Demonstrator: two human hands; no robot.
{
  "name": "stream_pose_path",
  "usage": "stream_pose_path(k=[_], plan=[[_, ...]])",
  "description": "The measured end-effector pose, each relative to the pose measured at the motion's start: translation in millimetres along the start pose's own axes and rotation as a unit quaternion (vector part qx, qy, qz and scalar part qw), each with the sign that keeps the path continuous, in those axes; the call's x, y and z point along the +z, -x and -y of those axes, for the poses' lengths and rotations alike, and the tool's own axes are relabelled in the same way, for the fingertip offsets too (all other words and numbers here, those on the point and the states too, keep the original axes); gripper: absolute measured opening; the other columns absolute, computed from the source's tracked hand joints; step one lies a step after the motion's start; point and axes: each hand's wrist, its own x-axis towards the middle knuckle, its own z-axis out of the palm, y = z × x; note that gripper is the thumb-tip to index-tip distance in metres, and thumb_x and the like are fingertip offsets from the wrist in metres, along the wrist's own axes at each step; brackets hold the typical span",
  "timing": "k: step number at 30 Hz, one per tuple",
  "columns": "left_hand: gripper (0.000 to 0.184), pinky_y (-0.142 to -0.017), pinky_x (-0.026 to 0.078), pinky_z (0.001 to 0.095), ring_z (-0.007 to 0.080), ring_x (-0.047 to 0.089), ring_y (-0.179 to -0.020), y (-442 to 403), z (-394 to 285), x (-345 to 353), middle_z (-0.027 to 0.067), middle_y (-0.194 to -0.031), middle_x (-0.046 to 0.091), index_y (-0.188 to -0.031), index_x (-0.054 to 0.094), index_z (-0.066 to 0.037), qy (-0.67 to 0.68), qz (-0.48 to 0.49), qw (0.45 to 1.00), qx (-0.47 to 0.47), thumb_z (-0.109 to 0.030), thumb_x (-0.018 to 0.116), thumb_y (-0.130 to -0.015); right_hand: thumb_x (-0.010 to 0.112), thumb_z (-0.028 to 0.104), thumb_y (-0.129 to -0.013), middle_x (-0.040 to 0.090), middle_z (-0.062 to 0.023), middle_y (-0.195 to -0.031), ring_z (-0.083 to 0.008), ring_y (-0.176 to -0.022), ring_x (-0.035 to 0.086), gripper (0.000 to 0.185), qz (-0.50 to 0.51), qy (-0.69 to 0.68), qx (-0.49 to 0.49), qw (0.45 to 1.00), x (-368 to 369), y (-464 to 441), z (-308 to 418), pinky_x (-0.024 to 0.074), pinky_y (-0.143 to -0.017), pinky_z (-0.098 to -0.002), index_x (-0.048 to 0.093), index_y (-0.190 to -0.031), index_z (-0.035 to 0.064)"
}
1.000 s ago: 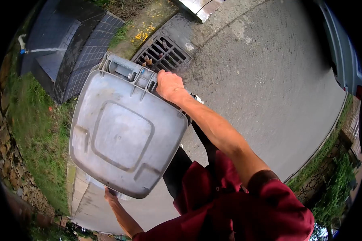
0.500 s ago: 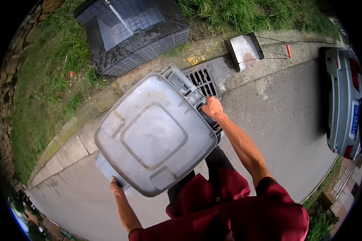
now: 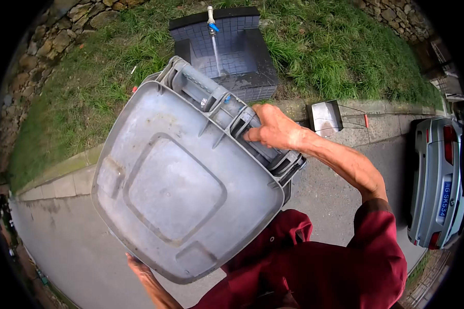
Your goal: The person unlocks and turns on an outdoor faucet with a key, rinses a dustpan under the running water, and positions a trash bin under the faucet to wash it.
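A grey plastic wheelie bin point(image 3: 175, 190) fills the middle of the view, its scuffed lid facing up at me. My right hand point(image 3: 276, 129) is closed around the handle bar beside the lid's hinges, at the bin's upper right edge. My left hand point(image 3: 138, 268) is at the lower left edge of the bin, its fingers partly hidden behind the lid. Most of the bin's body is out of sight beneath the lid.
Water runs from a tap point(image 3: 212, 23) with a blue lever into a dark tiled basin point(image 3: 268, 56). A metal dustpan point(image 3: 326, 116) with a red-gripped wire handle rests on the kerb point(image 3: 67, 183). A silver car point(image 3: 435, 180) is parked at right.
The bin has come up closer to me and looks larger, and my right hand rose with it. The view tilted up toward the basin and tap. The bin now hides the drain grate.
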Motion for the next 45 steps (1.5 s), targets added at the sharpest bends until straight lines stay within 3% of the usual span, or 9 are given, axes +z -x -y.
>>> stream_pose_path(k=[3, 4, 12, 22, 25, 28, 32, 38, 45], plan=[[0.053, -0.103, 0.038, 0.0456, 0.0315, 0.051, -0.116, 31.1, -6.1, 18.6, 0.0137, -0.125, 0.055, -0.130, 0.046, 0.000, 0.044, -0.006, 0.999, 0.028, -0.041, 0.038, -0.097, 0.066, 0.011, -0.073, 0.056, -0.0149, -0.062, -0.0198, -0.050, 0.054, 0.026, 0.001, 0.017, -0.065, 0.998, -31.4, -13.4, 62.5, 0.0428, -0.046, -0.0361, 0.056, -0.087, -0.0094], [0.053, -0.102, 0.039, 0.0454, 0.0317, 0.050, -0.117, 30.3, -3.9, 30.3, 0.0138, -0.125, 0.055, -0.130, 0.046, -0.001, 0.083, -0.009, 0.995, 0.050, -0.041, 0.037, -0.097, 0.066, 0.013, -0.072, 0.058, -0.0111, -0.066, -0.0161, -0.053, 0.054, 0.031, -0.001, 0.069, -0.073, 0.995, -45.6, -20.8, 80.6, 0.0463, -0.048, -0.0313, 0.057, -0.094, -0.0080], [0.044, -0.105, 0.034, 0.0505, 0.0295, 0.047, -0.120, 7.5, 61.0, 226.1, 0.0125, -0.130, 0.051, -0.126, 0.048, -0.002, 0.226, -0.015, 0.974, 0.020, -0.034, 0.044, -0.096, 0.060, 0.009, -0.065, 0.054, -0.0074, -0.054, -0.0143, -0.044, 0.051, 0.030, -0.135, 0.168, -0.173, 0.961, -180.9, -155.5, 94.4, 0.0436, -0.041, -0.0301, 0.062, -0.090, -0.0055], [0.050, -0.109, 0.029, 0.0490, 0.0317, 0.043, -0.124, 11.6, 96.0, 308.1, 0.0136, -0.136, 0.046, -0.133, 0.042, -0.001, 0.280, -0.093, 0.955, -0.010, -0.035, 0.045, -0.095, 0.058, 0.004, -0.062, 0.051, -0.0056, -0.049, -0.0114, -0.038, 0.047, 0.017, -0.050, 0.172, -0.202, 0.963, -192.1, -269.6, 113.4, 0.0398, -0.036, -0.0279, 0.058, -0.076, -0.0058], [0.053, -0.109, 0.028, 0.0483, 0.0325, 0.042, -0.125, 24.0, 102.4, 239.9, 0.0141, -0.137, 0.045, -0.134, 0.041, -0.001, 0.297, -0.079, 0.951, -0.009, -0.035, 0.047, -0.094, 0.058, 0.007, -0.063, 0.053, -0.0084, -0.051, -0.0154, -0.041, 0.051, 0.012, -0.027, 0.249, -0.236, 0.939, -144.8, -260.9, 177.3, 0.0422, -0.038, -0.0306, 0.057, -0.069, -0.0038], [0.053, -0.110, 0.027, 0.0468, 0.0320, 0.041, -0.126, 77.4, 139.9, 309.0, 0.0140, -0.137, 0.044, -0.133, 0.042, 0.001, 0.318, -0.073, 0.945, -0.029, -0.033, 0.048, -0.093, 0.058, 0.008, -0.063, 0.054, -0.0088, -0.052, -0.0157, -0.041, 0.051, 0.014, -0.006, 0.302, -0.265, 0.916, -204.3, -299.7, 139.5, 0.0419, -0.037, -0.0313, 0.058, -0.070, -0.0042], [0.054, -0.111, 0.024, 0.0440, 0.0303, 0.038, -0.129, 57.3, 122.7, 290.7, 0.0142, -0.137, 0.044, -0.132, 0.042, 0.004, 0.296, -0.055, 0.954, -0.013, -0.031, 0.051, -0.092, 0.059, 0.006, -0.062, 0.054, -0.0092, -0.053, -0.0162, -0.042, 0.052, 0.015, 0.002, 0.214, -0.177, 0.961, -182.0, -302.0, 129.5, 0.0425, -0.037, -0.0312, 0.059, -0.072, -0.0047], [0.048, -0.110, 0.025, 0.0412, 0.0270, 0.044, -0.123, 46.9, 133.1, 300.7, 0.0105, -0.134, 0.049, -0.128, 0.047, 0.003, 0.268, -0.064, 0.961, -0.020, -0.028, 0.051, -0.092, 0.056, 0.001, -0.061, 0.051, -0.0079, -0.048, -0.0154, -0.037, 0.048, 0.015, -0.055, 0.218, -0.127, 0.966, -198.8, -313.3, 86.1, 0.0396, -0.034, -0.0306, 0.057, -0.074, -0.0056], [0.042, -0.107, 0.029, 0.0468, 0.0291, 0.047, -0.118, 35.2, 191.6, 406.0, 0.0100, -0.123, 0.057, -0.119, 0.054, -0.001, 0.306, -0.007, 0.950, -0.061, -0.032, 0.053, -0.090, 0.055, 0.004, -0.061, 0.054, -0.0113, -0.053, -0.0194, -0.038, 0.049, 0.020, -0.109, 0.330, -0.169, 0.922, -269.7, -341.4, 111.2, 0.0393, -0.034, -0.0342, 0.059, -0.078, -0.0055]])
